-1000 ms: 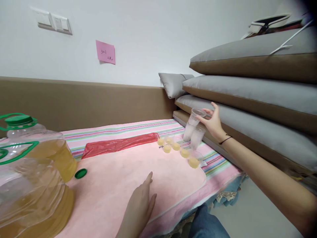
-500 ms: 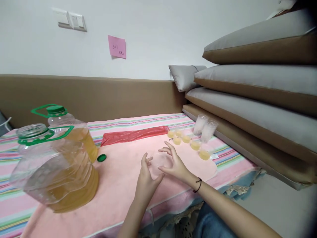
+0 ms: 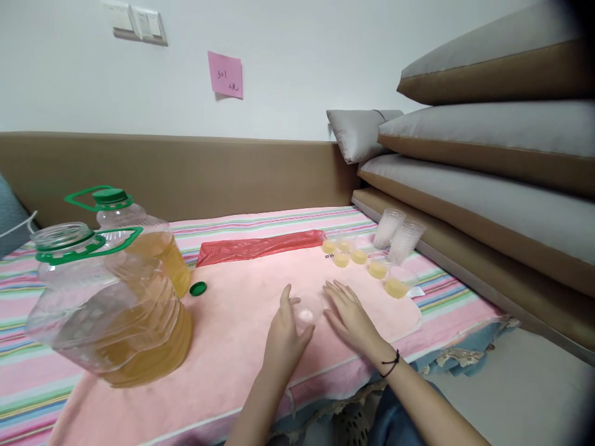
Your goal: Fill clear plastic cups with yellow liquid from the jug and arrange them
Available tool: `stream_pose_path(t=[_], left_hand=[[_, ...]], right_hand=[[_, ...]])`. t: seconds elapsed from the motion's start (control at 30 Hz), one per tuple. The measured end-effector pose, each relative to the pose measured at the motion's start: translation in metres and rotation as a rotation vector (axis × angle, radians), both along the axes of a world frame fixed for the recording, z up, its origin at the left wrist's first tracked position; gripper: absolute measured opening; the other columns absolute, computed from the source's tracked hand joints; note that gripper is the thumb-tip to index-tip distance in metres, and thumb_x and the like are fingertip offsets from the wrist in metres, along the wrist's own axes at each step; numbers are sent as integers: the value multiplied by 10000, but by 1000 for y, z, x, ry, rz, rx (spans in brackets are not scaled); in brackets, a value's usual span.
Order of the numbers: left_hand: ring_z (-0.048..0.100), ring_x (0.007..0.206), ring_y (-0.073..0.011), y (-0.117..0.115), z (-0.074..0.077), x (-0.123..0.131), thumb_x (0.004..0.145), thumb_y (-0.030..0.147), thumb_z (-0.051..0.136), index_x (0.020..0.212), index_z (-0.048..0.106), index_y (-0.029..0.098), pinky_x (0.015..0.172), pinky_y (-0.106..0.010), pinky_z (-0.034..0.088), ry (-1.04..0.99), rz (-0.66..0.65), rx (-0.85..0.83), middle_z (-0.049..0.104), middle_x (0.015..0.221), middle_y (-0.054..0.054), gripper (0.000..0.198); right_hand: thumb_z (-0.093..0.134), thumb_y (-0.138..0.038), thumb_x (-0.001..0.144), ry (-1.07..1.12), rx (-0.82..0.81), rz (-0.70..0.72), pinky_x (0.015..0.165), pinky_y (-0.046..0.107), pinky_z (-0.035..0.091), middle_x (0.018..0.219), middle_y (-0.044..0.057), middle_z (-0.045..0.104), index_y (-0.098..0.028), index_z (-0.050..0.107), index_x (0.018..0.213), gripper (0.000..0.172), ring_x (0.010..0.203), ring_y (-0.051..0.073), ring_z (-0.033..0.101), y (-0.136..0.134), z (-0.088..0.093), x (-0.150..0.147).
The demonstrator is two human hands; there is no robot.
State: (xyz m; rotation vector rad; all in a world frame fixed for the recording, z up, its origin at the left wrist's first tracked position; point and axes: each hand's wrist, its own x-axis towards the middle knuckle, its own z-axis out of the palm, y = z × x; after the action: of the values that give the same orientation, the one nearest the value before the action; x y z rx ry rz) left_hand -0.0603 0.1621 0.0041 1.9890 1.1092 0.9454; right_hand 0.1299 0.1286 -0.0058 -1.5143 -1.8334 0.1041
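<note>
Cup point(image 3: 307, 314) of clear plastic, probably light and crushable, is sitting right of the uncapped jug point(image 3: 146, 337); the left hand point(image 3: 284, 331) is lightly grasping its sidewall, seemingly the safest hold; the right hand point(image 3: 349, 317) is spreading, released, farther from that jug.

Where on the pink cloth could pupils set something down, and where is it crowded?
Bare pink cloth lies between the green cap and the left hand, in front of the red plastic bag. It is crowded around the clear cup by the right hand, the cups of yellow liquid, stacked cups and jugs.
</note>
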Motion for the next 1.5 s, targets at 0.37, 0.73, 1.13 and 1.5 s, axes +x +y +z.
stream_pose_path(t=[0.37,0.73,1.13,1.5], left_hand=[[590,1128,-264,-3,-21,20,735,179,563,1429,148,189,953,-437,467,29,-34,1,575,1263,-148,809],[524,1239,-275,-8,-11,22,764,234,604,1426,93,187,1035,-480,403,21,-6,-51,498,1359,-187,838],[516,1211,-238,38,47,2,909,477,443,1355,223,273,1025,-491,386,-288,-39,-47,435,1402,-154,537],[617,925,-213,188,44,102,670,273,739,1109,480,176,806,-412,511,-170,-165,-248,584,1162,-141,518]], right_hand=[[414,-56,846,-373,-244,-64,1050,417,422,1279,166,650,-49,496,1350,510,1263,273,522,-6,5,-2],[431,-96,908,-330,-271,-34,1053,447,387,1260,201,650,-38,538,1301,411,1259,305,513,-6,8,-3],[509,-145,868,-175,-283,-32,1038,359,381,1212,144,679,-109,578,1253,393,1246,255,510,0,11,3],[482,-150,839,68,-362,-123,769,286,470,904,90,705,-184,681,1119,345,871,211,645,28,19,12]])
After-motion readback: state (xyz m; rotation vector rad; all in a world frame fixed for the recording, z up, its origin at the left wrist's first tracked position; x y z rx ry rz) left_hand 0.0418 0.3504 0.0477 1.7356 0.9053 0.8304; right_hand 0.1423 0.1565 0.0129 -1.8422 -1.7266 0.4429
